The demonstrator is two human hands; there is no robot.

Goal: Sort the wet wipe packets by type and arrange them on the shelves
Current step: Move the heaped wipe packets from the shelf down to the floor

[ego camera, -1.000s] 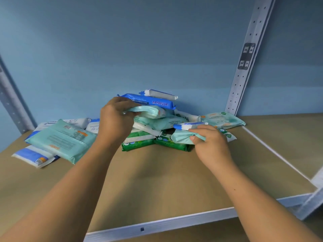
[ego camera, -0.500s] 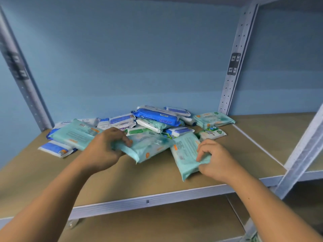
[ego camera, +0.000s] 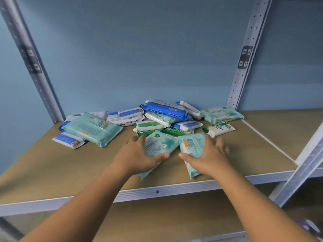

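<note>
**Two mint packets held at the front of the shelf**

The left hand (ego camera: 139, 158) gripped the first mint packet (ego camera: 160, 145), with its thumb across the near face and its fingers (ego camera: 139, 139) curled round the far edge. The right hand (ego camera: 208, 158) gripped the second mint packet (ego camera: 193, 145) in the same way, printed back uppermost. The two packets tilted toward each other, their far corners touching, above the brown shelf (ego camera: 70, 168) near its front rail. Whether their near ends rested on the board could not be told. Just behind them lay the unsorted pile (ego camera: 157, 124), topped by a blue packet (ego camera: 164, 111), with white-and-blue and green ones beneath. A large mint packet (ego camera: 92, 128) lay apart at the left, over white-and-blue packets. Another mint packet (ego camera: 222, 114) lay near the perforated upright (ego camera: 244, 58).
</note>
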